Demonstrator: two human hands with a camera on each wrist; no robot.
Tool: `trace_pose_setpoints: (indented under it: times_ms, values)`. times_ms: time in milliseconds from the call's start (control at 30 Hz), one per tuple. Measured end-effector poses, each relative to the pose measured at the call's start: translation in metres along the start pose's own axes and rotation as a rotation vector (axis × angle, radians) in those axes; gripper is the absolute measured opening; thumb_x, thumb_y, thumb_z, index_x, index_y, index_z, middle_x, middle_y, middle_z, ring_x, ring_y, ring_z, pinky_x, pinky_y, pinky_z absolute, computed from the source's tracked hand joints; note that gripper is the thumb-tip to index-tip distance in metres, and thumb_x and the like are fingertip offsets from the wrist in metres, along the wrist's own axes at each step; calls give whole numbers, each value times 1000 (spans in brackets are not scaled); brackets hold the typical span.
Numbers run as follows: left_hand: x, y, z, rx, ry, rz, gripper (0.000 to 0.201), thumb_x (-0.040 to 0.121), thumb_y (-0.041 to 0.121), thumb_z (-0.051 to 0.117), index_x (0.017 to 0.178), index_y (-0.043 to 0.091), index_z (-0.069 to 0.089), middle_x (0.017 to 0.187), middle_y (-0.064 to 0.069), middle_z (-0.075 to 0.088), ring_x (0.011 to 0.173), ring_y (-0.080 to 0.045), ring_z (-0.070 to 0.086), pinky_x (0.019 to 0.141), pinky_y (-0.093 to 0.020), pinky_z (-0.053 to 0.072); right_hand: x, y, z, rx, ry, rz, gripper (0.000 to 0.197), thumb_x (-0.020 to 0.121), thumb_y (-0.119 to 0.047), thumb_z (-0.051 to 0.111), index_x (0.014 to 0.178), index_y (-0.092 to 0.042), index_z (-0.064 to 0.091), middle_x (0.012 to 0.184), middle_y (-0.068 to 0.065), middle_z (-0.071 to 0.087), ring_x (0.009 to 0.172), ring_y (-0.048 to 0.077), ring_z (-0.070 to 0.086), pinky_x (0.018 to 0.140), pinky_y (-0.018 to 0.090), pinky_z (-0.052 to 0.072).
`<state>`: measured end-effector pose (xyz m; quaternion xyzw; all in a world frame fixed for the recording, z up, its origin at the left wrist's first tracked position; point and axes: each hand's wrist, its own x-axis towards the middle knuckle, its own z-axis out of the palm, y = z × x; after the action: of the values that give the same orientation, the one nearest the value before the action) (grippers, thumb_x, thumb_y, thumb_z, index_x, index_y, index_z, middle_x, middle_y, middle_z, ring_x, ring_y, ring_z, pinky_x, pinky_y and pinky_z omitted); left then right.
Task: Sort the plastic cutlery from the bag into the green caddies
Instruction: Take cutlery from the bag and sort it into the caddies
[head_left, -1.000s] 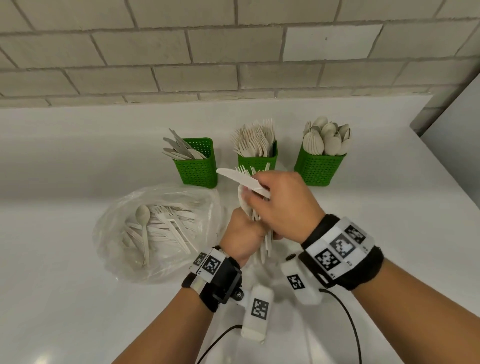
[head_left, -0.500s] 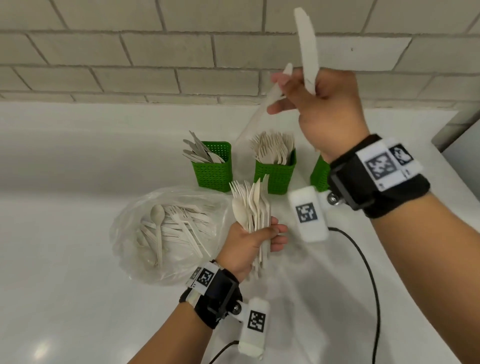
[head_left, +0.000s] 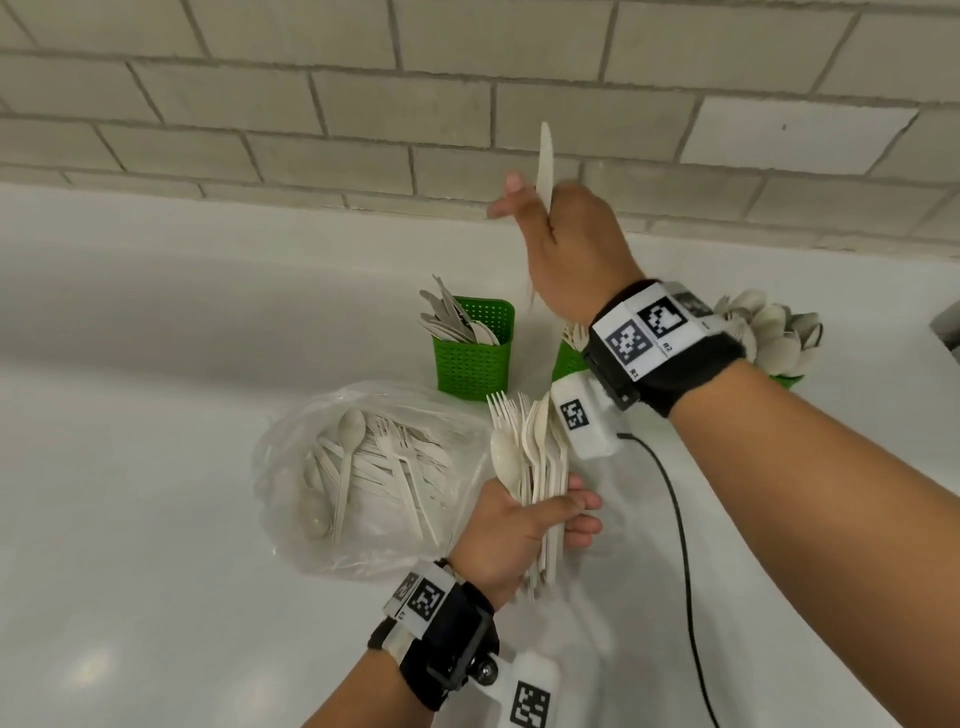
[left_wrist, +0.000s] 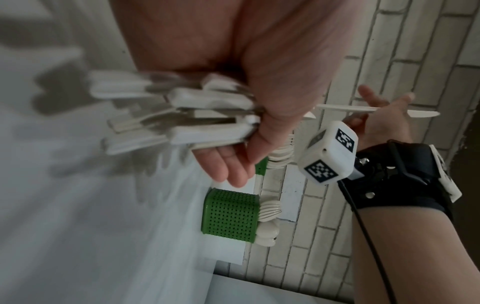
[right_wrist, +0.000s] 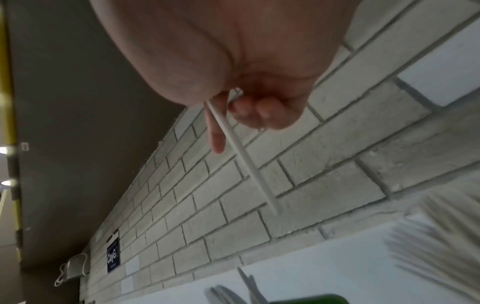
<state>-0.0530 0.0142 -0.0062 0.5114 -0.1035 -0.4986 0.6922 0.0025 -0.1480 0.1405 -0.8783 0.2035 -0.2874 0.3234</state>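
Mid-sort, I judge roughly halfway or past. Three green perforated plastic caddies stand in a row near the brick wall (head_left: 467, 93): the left knife caddy (head_left: 474, 353) holds a fan of flat knives, the middle fork caddy (head_left: 567, 361) is mostly hidden behind my right wrist, the right spoon caddy (left_wrist: 231, 216) is packed with spoon bowls. So a good share is already sorted.

Left to do: the clear crumpled plastic bag (head_left: 363, 478) lies on the white counter (head_left: 156, 467) with a loose heap of spoons and forks inside. My left hand (head_left: 514, 530) grips a mixed upright bundle of pale plastic cutlery (head_left: 535, 452), forks plus at least one spoon, fingers curled round the handles, just right of the bag.

My right hand (head_left: 566, 249) is raised above the caddies, pinching one pale plastic knife (head_left: 545, 161) blade-up, index finger stuck out. I judge it goes to the left caddy next.

In the way: the knives there lean across the opening. The black cable (head_left: 680, 545) from the right wrist camera trails over the counter beside the left hand. The right forearm blocks my view of the fork caddy.
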Motion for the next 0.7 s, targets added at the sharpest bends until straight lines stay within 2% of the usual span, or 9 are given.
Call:
trace_pose_setpoints:
  times_ms: [33, 100, 200, 267, 333, 433, 533, 600, 700]
  values:
    - [0, 0, -1, -10, -1, -1, 10, 87, -5, 64, 96, -2, 63, 84, -18, 71, 69, -25, 68, 63, -32, 57, 4, -3, -2, 14, 1, -27, 45, 103, -44, 34, 101, -21, 72, 53, -18, 52, 52, -3, 50, 58, 11, 33]
    - [1, 2, -2, -28, -5, -5, 11, 87, -5, 64, 98, -3, 62, 85, -18, 71, 70, -26, 68, 63, -32, 57, 11, -7, -2, 45, 18, -42, 43, 103, -42, 39, 98, -16, 73, 44, -15, 49, 47, 0, 53, 50, 12, 37]
    - [1, 6, -3, -43, -12, -9, 11, 87, -5, 64, 97, -2, 63, 86, -18, 71, 70, -26, 69, 64, -32, 57, 16, -1, 10, 18, -85, -17, 38, 101, -37, 45, 98, -9, 71, 65, -10, 61, 48, 7, 56, 54, 16, 48]
    - [0, 7, -3, -58, -14, -12, 11, 87, -5, 64, 96, -1, 63, 85, -18, 71, 69, -25, 69, 63, -31, 57, 13, 7, 22, -135, -318, 24, 31, 98, -35, 53, 106, -8, 67, 83, -5, 64, 62, 5, 58, 68, 22, 51]
    - [-1, 9, -4, -75, -20, -16, 10, 87, -5, 64, 96, -1, 64, 85, -17, 71, 70, -25, 69, 65, -32, 58, 9, 16, 28, -265, -463, 77, 37, 90, -40, 64, 116, -13, 63, 97, -5, 61, 82, 10, 57, 78, 23, 44]
    - [-1, 10, -5, -78, -35, -14, 10, 87, -4, 64, 97, -1, 64, 85, -16, 71, 71, -24, 69, 69, -34, 59, 0, 12, 11, -184, -373, 99, 48, 81, -48, 72, 119, -24, 60, 98, -7, 61, 80, 6, 57, 69, 22, 40]
    - [-2, 11, -2, -88, -57, -18, 10, 87, -4, 63, 97, 0, 63, 83, -13, 72, 71, -23, 69, 71, -36, 58, -20, 4, -22, -39, -289, 106, 31, 84, -43, 71, 108, -25, 67, 87, -4, 65, 66, 4, 58, 59, 18, 42]
    - [-2, 12, 0, -90, -84, -22, 11, 88, -3, 62, 98, 2, 63, 85, -12, 72, 72, -22, 69, 70, -34, 58, -40, 6, -38, -56, -367, 126, 22, 86, -40, 69, 98, -22, 70, 87, 2, 67, 66, 9, 57, 58, 19, 44]
    - [-2, 15, 3, -70, -119, -12, 13, 87, 1, 64, 100, 3, 63, 90, -13, 72, 75, -22, 70, 67, -30, 58, -73, 25, -45, -186, -494, 201, 31, 83, -46, 69, 96, -17, 69, 89, 9, 69, 73, 21, 60, 65, 29, 46]
